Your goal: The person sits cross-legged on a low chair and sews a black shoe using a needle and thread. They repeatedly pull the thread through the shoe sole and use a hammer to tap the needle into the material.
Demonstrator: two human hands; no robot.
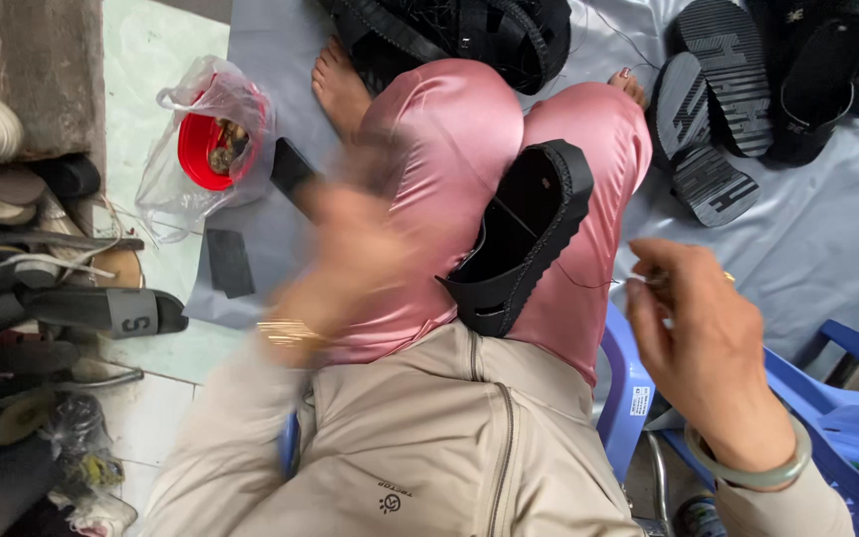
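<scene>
A black sandal (521, 239) is propped between the knees of the pink trousers (469, 149), tilted with its sole edge up and its open side toward the left. The right hand (703, 338) is held to the right of the sandal, its fingers pinched narrowly on a thin thread (589, 283) that is stretched back to the sandal. The left hand (350, 249) is seen over the left thigh, blurred, so the spread of its fingers cannot be told. More black sandals (708, 129) are laid on the grey sheet (827, 249), and a red bowl (206, 149) in a clear bag is set at the left.
</scene>
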